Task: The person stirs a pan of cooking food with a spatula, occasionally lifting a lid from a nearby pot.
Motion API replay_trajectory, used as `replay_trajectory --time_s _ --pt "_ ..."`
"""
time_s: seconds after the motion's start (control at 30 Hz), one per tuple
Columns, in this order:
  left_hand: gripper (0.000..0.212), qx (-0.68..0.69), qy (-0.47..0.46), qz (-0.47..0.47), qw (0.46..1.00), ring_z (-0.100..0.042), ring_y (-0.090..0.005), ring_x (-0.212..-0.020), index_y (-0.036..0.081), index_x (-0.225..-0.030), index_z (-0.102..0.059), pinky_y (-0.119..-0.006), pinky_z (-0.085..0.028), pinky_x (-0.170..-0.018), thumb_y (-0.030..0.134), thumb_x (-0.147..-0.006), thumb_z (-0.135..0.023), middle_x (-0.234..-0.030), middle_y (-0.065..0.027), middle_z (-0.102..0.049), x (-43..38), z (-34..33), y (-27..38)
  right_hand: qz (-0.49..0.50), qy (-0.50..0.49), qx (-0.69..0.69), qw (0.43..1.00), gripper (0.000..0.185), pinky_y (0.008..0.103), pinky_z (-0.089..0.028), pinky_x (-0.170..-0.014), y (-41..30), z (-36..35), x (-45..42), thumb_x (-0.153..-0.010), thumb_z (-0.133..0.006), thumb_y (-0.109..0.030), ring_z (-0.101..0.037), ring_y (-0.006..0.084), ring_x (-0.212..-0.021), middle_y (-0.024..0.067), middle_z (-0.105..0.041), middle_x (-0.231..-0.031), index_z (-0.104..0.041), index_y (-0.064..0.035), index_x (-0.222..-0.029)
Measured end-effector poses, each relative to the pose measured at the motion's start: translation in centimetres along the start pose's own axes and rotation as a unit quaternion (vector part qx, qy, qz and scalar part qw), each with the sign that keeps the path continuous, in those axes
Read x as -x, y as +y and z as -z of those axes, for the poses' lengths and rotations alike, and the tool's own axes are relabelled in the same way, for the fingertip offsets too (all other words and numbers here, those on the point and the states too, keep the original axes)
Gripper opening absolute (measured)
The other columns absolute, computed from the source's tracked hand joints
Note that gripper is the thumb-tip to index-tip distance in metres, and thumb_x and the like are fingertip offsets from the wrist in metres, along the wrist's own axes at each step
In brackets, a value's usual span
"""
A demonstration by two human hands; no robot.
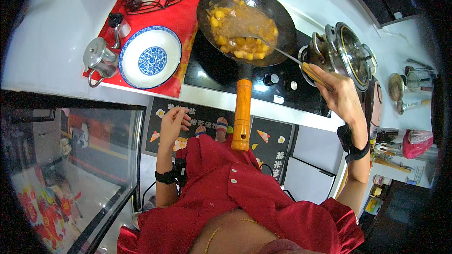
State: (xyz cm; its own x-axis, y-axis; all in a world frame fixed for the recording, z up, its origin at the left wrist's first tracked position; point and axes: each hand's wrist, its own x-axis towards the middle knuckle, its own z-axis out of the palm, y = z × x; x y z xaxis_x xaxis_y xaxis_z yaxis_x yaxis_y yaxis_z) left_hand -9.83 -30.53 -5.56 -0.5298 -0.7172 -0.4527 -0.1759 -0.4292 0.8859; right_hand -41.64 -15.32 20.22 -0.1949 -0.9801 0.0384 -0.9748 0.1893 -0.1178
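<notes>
My right hand [340,93] grips the wooden handle of a metal spatula [287,55], and the spatula's head lies in the food. That food [248,55], yellow chunks that look like potato in brown liquid, fills the bottom of a dark wok [285,30]. The wok sits on a black glass cooktop [208,77], its wooden handle [243,113] pointing towards me. My left hand [173,127] hangs in front of the counter edge, fingers loosely curled and holding nothing. Left of the wok, a white dish with blue pattern [152,60] contains no food.
A steel pot with a glass lid [353,56] stands right of the wok. On the red mat [169,17] are a metal pitcher [100,56], a seasoning jar [119,25] and several bottles at the back. Ladles [395,86] hang at the far right. A glass panel [106,169] is at left.
</notes>
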Motion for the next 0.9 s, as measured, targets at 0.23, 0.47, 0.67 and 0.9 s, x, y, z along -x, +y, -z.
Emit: replay_trajectory --time_s 0.23,0.47,0.67,0.9 --pt "0.026 0.003 -0.017 0.006 1.0 -0.057 -0.0087 -0.06 0.0 -0.097 -0.059 -0.02 -0.045 -0.05 0.024 -0.092 -0.049 -0.072 -0.0042 -0.059 -0.8 -0.6 -0.1 -0.041 0.025 0.028 0.998 0.043 0.0397 -0.045 -0.057 -2.4 3.2 2.2 -0.072 -0.058 0.0 -0.055 0.0329 -0.059 0.0151 -0.056 -0.07 -0.061 -0.0155 -0.112" --pt "0.026 -0.007 -0.002 0.007 1.0 -0.057 -0.0087 -0.059 0.001 -0.096 -0.06 -0.02 -0.045 -0.049 0.024 -0.091 -0.049 -0.071 -0.0041 -0.058 -0.9 -0.7 -0.1 -0.079 0.0 0.078 0.994 0.046 0.0386 -0.044 -0.054 -2.0 3.7 2.7 -0.07 -0.059 0.0 -0.054 0.0312 -0.056 0.0125 -0.054 -0.064 -0.061 -0.0194 -0.112" --pt "0.026 -0.008 0.015 0.012 1.0 -0.058 -0.0092 -0.059 0.001 -0.097 -0.06 -0.02 -0.045 -0.049 0.024 -0.091 -0.049 -0.071 -0.0043 -0.058 -1.2 -0.6 -0.7 -0.017 -0.017 0.132 0.991 0.041 0.0387 -0.046 -0.054 -1.1 1.4 0.7 -0.075 -0.057 -0.004 -0.057 0.0309 -0.059 0.0122 -0.056 -0.071 -0.059 -0.022 -0.112" --pt "0.024 0.0 0.01 0.016 1.0 -0.058 -0.0096 -0.058 0.0 -0.097 -0.059 -0.02 -0.044 -0.048 0.022 -0.091 -0.049 -0.072 -0.0045 -0.058 -1.5 -0.9 -0.1 -0.014 -0.06 0.117 0.991 0.04 0.0428 -0.045 -0.06 2.1 -3.3 -2.6 -0.074 -0.056 0.0 -0.057 0.0363 -0.069 0.0171 -0.057 -0.076 -0.053 -0.0097 -0.113"
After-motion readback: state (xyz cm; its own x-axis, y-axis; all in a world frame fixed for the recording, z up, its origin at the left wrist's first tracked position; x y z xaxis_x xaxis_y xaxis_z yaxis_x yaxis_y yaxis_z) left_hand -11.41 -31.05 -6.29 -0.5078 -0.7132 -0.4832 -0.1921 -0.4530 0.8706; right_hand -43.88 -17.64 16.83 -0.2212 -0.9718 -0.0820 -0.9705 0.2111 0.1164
